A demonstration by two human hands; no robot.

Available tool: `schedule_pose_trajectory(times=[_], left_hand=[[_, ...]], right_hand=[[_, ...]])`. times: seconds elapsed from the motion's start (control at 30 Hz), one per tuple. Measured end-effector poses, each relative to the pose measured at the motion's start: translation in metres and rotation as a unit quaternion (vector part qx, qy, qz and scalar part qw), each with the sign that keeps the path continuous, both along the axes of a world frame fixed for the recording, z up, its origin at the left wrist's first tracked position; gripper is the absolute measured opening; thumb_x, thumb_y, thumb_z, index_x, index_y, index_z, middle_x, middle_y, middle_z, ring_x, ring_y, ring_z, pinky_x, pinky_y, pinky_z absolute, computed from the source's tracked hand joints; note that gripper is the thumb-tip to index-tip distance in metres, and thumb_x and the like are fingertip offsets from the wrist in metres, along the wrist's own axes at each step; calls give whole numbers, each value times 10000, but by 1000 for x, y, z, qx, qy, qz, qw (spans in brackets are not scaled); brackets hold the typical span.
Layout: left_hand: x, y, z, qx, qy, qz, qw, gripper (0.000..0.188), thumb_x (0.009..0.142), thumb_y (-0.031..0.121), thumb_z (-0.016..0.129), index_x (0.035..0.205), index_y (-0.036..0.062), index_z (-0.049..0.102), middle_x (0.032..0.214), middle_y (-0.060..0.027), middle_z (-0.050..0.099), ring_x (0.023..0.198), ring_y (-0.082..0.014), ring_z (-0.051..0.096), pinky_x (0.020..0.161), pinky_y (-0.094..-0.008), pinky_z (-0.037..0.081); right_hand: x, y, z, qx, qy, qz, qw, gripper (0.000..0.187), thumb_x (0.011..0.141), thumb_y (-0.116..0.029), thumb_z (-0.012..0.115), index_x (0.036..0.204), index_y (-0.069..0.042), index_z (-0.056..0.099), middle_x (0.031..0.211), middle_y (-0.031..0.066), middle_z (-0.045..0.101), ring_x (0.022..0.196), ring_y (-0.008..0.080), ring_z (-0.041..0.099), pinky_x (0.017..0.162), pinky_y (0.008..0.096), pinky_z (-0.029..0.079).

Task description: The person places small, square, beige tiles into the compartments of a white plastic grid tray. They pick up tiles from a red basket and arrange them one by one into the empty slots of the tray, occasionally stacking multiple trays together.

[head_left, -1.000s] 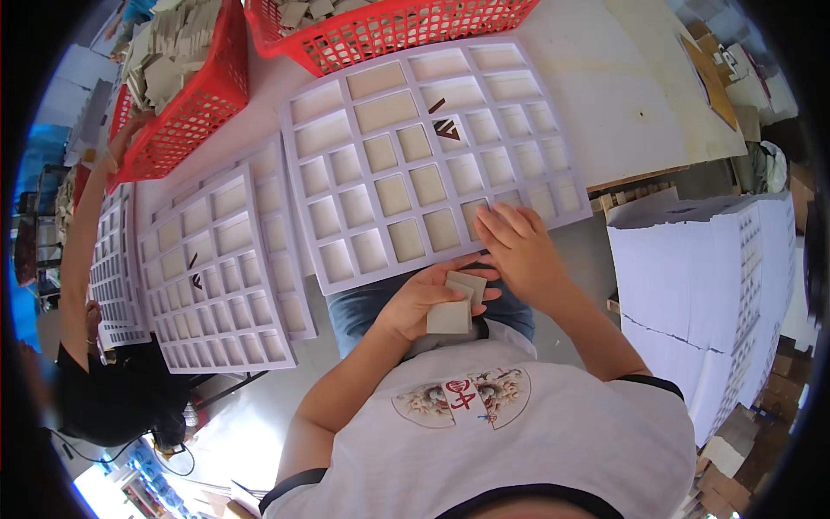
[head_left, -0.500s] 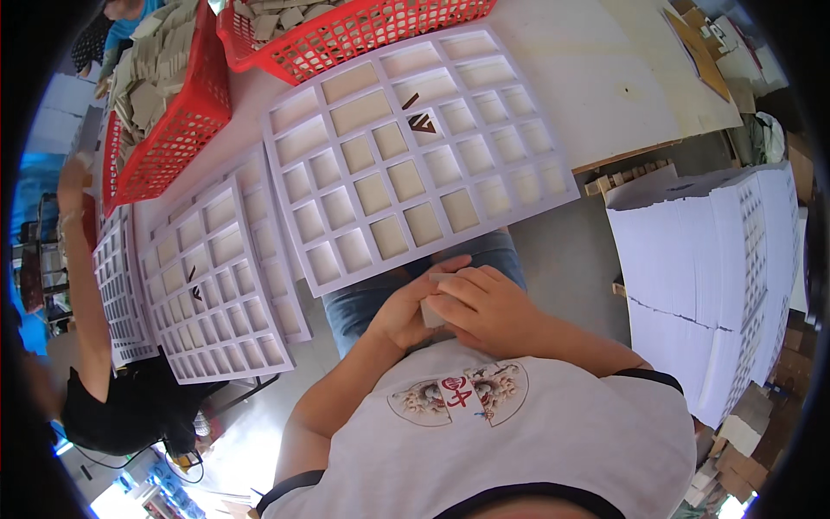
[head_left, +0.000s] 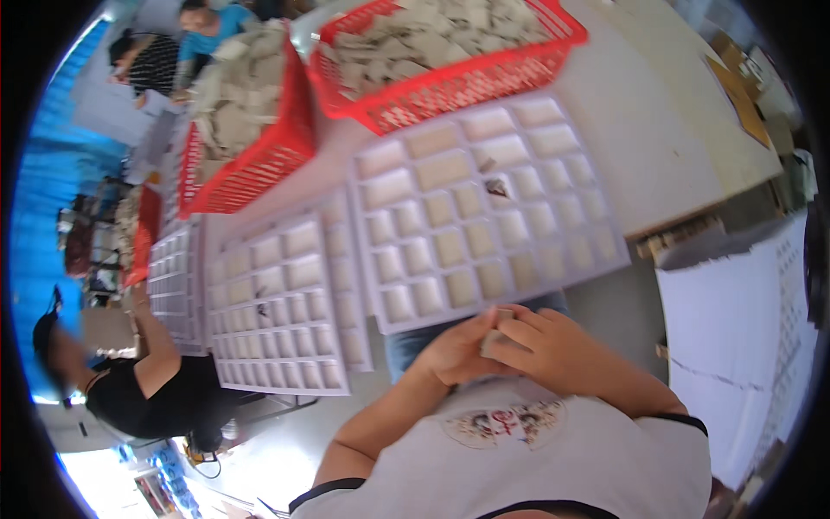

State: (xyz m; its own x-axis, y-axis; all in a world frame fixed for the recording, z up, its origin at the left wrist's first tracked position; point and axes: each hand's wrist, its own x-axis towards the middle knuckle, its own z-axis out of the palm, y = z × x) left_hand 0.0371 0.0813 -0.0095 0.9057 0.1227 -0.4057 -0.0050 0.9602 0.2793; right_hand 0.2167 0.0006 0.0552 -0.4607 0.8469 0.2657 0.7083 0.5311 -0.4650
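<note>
Close to my body, both hands are closed around small flat grey-beige pieces (head_left: 493,344) that look like cardboard or tile squares. My left hand (head_left: 456,353) cups them from the left. My right hand (head_left: 553,346) wraps over them from the right, fingers bent, so most of the pieces are hidden. Just beyond my hands lies a white tray (head_left: 519,296) divided into square and oblong compartments, with a dark mark near its middle. Some compartments look beige inside, others white. Neither hand touches the tray.
Two red perforated baskets (head_left: 290,160) full of similar pieces stand on the table (head_left: 666,164) beyond the tray. More compartment trays (head_left: 333,346) lie to the left, near a co-worker in black (head_left: 164,389). A tall white stack (head_left: 718,337) stands at the right.
My view has shifted left, so the tray, baskets and hands appear farther right and lower. My hands still hold the pieces together. The co-worker's raised arm has come down.
</note>
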Motion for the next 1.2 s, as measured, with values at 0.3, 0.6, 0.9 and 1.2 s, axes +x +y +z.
schedule_pose_trajectory(times=[0.3,0.6,0.9,1.2], left_hand=[[-2,12,24,57,6,129,990,543,965,501,461,1378,154,405,1245,-63,546,1134,-205,549,950,-427,472],[1,1,15,100,56,10,993,594,943,519,502,1392,146,393,1263,-116,535,1141,-242,567,944,-400,494],[11,1,1,82,-5,10,997,549,945,327,585,1406,124,367,1306,-136,498,1210,-294,524,999,-419,455],[14,4,-7,65,3,84,994,479,944,344,576,1328,119,397,1280,-185,502,1200,-382,529,930,-458,522]], right_hand=[[-2,24,3,94,41,-112,988,341,717,-147,694,1025,-37,599,1063,133,618,944,281,590,777,362,471],[29,23,-63,41,102,-460,881,311,773,-107,708,1035,-5,575,1073,147,554,955,353,568,760,426,483],[29,17,-91,51,21,-427,903,247,779,-120,699,972,-18,584,1047,141,543,990,360,529,808,443,464],[32,3,-104,140,-23,-400,905,275,738,-63,703,1002,-61,623,1137,109,551,1015,321,517,827,418,426]])
